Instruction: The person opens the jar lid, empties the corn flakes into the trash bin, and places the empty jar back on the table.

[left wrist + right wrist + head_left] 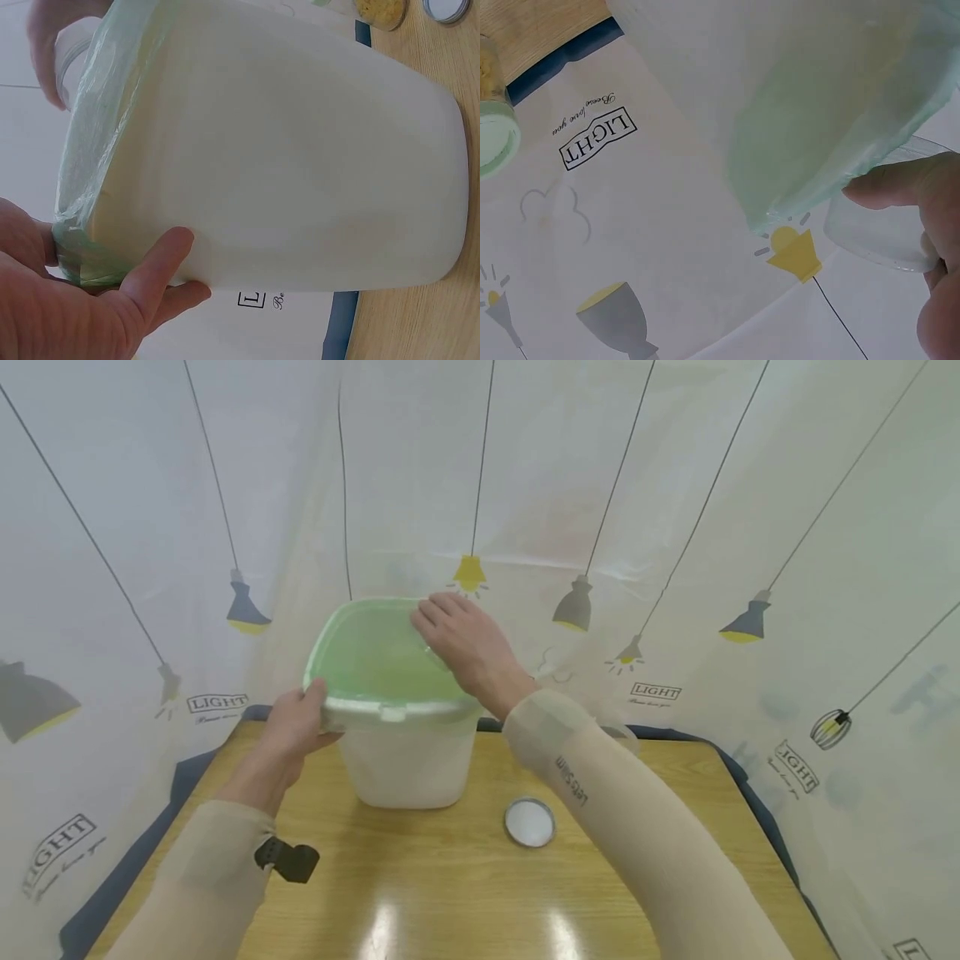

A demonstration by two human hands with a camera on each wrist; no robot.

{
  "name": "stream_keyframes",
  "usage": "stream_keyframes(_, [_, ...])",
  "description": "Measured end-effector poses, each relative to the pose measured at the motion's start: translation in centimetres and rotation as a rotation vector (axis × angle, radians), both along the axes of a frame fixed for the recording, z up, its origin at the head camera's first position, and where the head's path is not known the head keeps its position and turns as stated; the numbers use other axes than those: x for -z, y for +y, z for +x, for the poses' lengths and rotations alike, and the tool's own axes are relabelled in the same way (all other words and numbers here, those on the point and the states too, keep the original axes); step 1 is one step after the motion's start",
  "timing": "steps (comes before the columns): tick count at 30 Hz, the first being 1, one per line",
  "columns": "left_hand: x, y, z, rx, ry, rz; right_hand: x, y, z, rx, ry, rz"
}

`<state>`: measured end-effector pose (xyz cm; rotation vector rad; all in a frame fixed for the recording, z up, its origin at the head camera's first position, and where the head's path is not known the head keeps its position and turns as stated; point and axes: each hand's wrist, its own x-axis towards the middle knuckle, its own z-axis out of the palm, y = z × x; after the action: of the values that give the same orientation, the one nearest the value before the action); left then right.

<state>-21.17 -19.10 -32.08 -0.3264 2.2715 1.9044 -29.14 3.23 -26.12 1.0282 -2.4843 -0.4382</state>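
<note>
A cream bin [408, 768] stands on the wooden table, lined with a thin green plastic bag [363, 647] folded over its rim. My left hand [294, 722] grips the bin's rim at the near left corner, fingers against the outer wall in the left wrist view. My right hand [468, 639] is over the bin's far right side. It holds a clear, see-through container [881, 236], tilted at the bag's edge; whatever is inside cannot be made out. To the right of the bin, a round lid [529, 822] with a white face and grey rim lies flat.
A clear jar [491, 71] with yellow contents and a pale green end is near the table's far edge, mostly behind my right arm in the head view. Dark blue cloth [187, 777] edges the table. A sheet [675, 527] printed with lamps hangs around it.
</note>
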Motion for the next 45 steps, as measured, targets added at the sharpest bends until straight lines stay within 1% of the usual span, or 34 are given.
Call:
stream_keyframes(4, [0.0, 0.1, 0.0, 0.003, 0.005, -0.002, -0.2, 0.3, 0.0, 0.01, -0.004, -0.014])
stream_keyframes(7, [-0.1, 0.1, 0.1, 0.002, 0.004, -0.012, -0.4, 0.5, 0.0, 0.032, -0.033, -0.032])
stream_keyframes(10, [-0.2, 0.2, 0.2, 0.0, 0.0, -0.021, -0.6, 0.7, 0.1, 0.063, -0.071, -0.068])
stream_keyframes(14, [-0.2, 0.2, 0.2, 0.0, 0.001, -0.024, -0.7, 1.1, 0.0, 0.102, -0.1, -0.109])
stream_keyframes(17, [-0.2, 0.1, 0.2, 0.0, 0.003, -0.029, -0.8, 1.3, 0.0, 0.123, -0.115, -0.132])
stream_keyframes(21, [-0.2, -0.1, 0.2, -0.005, 0.002, -0.032, -0.8, 1.6, -0.1, 0.138, -0.15, -0.192])
stream_keyframes(31, [0.1, -0.3, -0.2, 0.009, -0.008, -0.024, -0.9, 2.9, -0.5, 0.22, -0.312, -0.413])
stream_keyframes(34, [0.1, -0.4, -0.2, 0.008, -0.009, -0.029, -1.0, 3.4, -0.5, 0.226, -0.339, -0.473])
stream_keyframes(39, [0.2, -0.5, -0.3, 0.0, -0.003, -0.027, -1.2, 4.6, -0.7, 0.213, -0.37, -0.602])
stream_keyframes(45, [0.2, -0.7, -0.3, -0.01, 0.004, -0.029, -1.1, 6.5, -0.9, 0.236, -0.425, -0.749])
